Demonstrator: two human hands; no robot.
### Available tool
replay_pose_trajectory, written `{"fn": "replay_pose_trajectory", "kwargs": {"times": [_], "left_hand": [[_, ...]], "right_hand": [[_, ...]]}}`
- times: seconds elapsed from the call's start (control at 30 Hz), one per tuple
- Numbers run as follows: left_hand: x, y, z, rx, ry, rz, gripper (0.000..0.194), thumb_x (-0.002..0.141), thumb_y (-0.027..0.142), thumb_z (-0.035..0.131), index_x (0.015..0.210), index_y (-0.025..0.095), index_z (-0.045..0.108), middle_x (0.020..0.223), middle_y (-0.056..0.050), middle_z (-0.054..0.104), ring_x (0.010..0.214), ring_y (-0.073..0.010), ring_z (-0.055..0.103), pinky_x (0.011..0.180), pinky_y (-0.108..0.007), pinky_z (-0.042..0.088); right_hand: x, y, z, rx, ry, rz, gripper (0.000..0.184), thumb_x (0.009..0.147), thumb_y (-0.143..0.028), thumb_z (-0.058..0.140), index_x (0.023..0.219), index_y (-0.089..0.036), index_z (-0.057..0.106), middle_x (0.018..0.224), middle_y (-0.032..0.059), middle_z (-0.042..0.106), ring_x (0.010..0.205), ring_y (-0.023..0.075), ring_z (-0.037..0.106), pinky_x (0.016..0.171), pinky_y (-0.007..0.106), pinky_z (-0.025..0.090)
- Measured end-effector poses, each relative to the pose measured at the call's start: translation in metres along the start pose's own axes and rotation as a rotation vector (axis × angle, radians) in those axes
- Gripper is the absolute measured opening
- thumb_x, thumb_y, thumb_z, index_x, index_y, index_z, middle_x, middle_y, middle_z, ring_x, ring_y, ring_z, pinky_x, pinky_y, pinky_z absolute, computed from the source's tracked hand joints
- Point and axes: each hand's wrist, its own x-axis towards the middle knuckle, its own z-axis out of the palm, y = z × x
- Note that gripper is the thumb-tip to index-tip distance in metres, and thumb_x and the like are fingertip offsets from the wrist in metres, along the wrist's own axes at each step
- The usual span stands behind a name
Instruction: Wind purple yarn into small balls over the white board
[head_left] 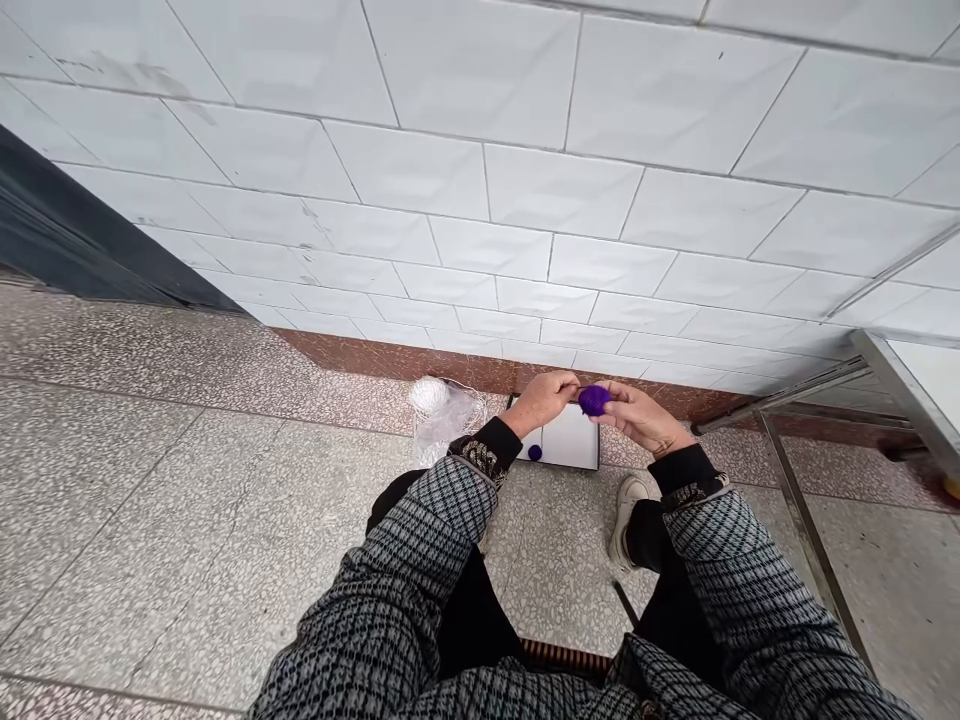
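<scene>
Right hand: gripping purple yarn ball
Left hand: pinched closed beside it (contents unclear)
White tray: smaller ball inside

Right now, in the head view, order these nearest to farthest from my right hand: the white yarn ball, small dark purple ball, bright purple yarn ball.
1. Bright purple yarn ball, held in your right hand.
2. Small dark purple ball, left, in the white-bottomed tray.
3. White yarn ball, farther left, outside the tray.

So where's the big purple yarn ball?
In the head view, the big purple yarn ball is just right of centre, held by the right hand, beside the left hand and over the white tray.
</scene>
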Motion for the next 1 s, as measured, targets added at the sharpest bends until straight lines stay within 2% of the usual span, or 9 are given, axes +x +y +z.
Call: {"fn": "replay_pose_trajectory", "kwargs": {"times": [0.13, 0.2, 0.3, 0.4, 0.53, 0.63, 0.7, 0.8, 1.0], "left_hand": [[0.001, 0.0, 0.004, 0.015, 0.028, -0.035, 0.018, 0.091, 0.018, 0.052, 0.077, 0.016, 0.064, 0.081, -0.003, 0.068, 0.08, -0.0173, 0.06, 0.076, -0.026, 0.044], [0.0, 0.0, 0.007, 0.024, 0.027, -0.055, 0.019, 0.091, 0.019, 0.052, 0.078, 0.016, 0.065, 0.083, -0.003, 0.069, 0.081, -0.0175, 0.06, 0.075, -0.026, 0.044], [-0.001, 0.0, 0.011, 0.033, -0.053, -0.086, 0.018, 0.09, 0.019, 0.051, 0.079, 0.016, 0.066, 0.078, -0.002, 0.068, 0.076, -0.017, 0.059, 0.07, -0.025, 0.042], [-0.002, 0.001, 0.012, 0.047, -0.16, -0.001, 0.017, 0.088, 0.02, 0.054, 0.076, 0.016, 0.066, 0.074, 0.0, 0.066, 0.074, -0.0159, 0.058, 0.072, -0.025, 0.042], [-0.005, 0.004, 0.01, 0.045, -0.276, 0.145, 0.019, 0.088, 0.02, 0.052, 0.078, 0.016, 0.067, 0.075, -0.001, 0.067, 0.072, -0.0149, 0.059, 0.075, -0.026, 0.043], [-0.004, 0.006, 0.005, 0.043, -0.253, 0.211, 0.019, 0.088, 0.021, 0.05, 0.079, 0.017, 0.067, 0.08, -0.002, 0.07, 0.076, -0.0157, 0.061, 0.077, -0.027, 0.044], [-0.003, 0.008, 0.001, 0.05, -0.203, 0.223, 0.019, 0.088, 0.024, 0.051, 0.081, 0.017, 0.067, 0.083, -0.004, 0.071, 0.077, -0.0166, 0.061, 0.076, -0.028, 0.045], [0.001, 0.012, -0.002, 0.05, -0.147, 0.239, 0.02, 0.088, 0.026, 0.051, 0.08, 0.016, 0.067, 0.085, -0.006, 0.071, 0.08, -0.0178, 0.062, 0.077, -0.03, 0.046], [0.009, 0.018, -0.003, 0.043, -0.106, 0.23, 0.02, 0.087, 0.027, 0.051, 0.078, 0.016, 0.066, 0.084, -0.006, 0.07, 0.081, -0.0187, 0.062, 0.081, -0.033, 0.049]], "right_hand": [[-0.003, -0.001, -0.004, 0.115, -0.063, 0.03, 0.039, 0.066, -0.032, 0.092, 0.098, -0.018, 0.074, 0.1, 0.007, 0.076, 0.083, 0.0172, 0.073, 0.08, 0.032, 0.063], [-0.003, -0.001, -0.004, 0.148, -0.039, 0.001, 0.041, 0.065, -0.035, 0.094, 0.096, -0.017, 0.075, 0.096, 0.0064, 0.076, 0.082, 0.0164, 0.073, 0.08, 0.029, 0.063], [0.002, -0.003, -0.004, 0.187, 0.137, -0.115, 0.039, 0.067, -0.037, 0.093, 0.097, -0.02, 0.074, 0.094, 0.0039, 0.075, 0.085, 0.0155, 0.072, 0.082, 0.026, 0.063], [0.009, -0.002, -0.006, 0.178, 0.339, -0.216, 0.036, 0.066, -0.037, 0.092, 0.088, -0.023, 0.067, 0.091, 0.0007, 0.071, 0.085, 0.0153, 0.069, 0.081, 0.027, 0.062], [0.017, 0.005, -0.007, -0.082, 0.493, -0.227, 0.038, 0.064, -0.031, 0.084, 0.09, -0.021, 0.058, 0.087, -0.0003, 0.066, 0.078, 0.0148, 0.064, 0.08, 0.032, 0.057], [0.021, 0.01, -0.007, -0.375, 0.54, -0.209, 0.033, 0.064, -0.023, 0.074, 0.091, -0.021, 0.055, 0.084, -0.0017, 0.064, 0.079, 0.0155, 0.061, 0.086, 0.036, 0.053], [0.021, 0.011, -0.006, -0.541, 0.534, -0.163, 0.031, 0.064, -0.02, 0.07, 0.091, -0.02, 0.055, 0.084, -0.0018, 0.064, 0.078, 0.016, 0.06, 0.087, 0.038, 0.051], [0.018, 0.012, -0.006, -0.653, 0.441, -0.153, 0.027, 0.067, -0.02, 0.067, 0.093, -0.019, 0.059, 0.089, 0.0002, 0.066, 0.081, 0.0164, 0.06, 0.087, 0.037, 0.05], [0.001, 0.005, -0.006, -0.685, 0.207, -0.089, 0.024, 0.069, -0.014, 0.067, 0.093, -0.019, 0.065, 0.089, 0.0019, 0.068, 0.081, 0.0164, 0.058, 0.086, 0.037, 0.052]]}}
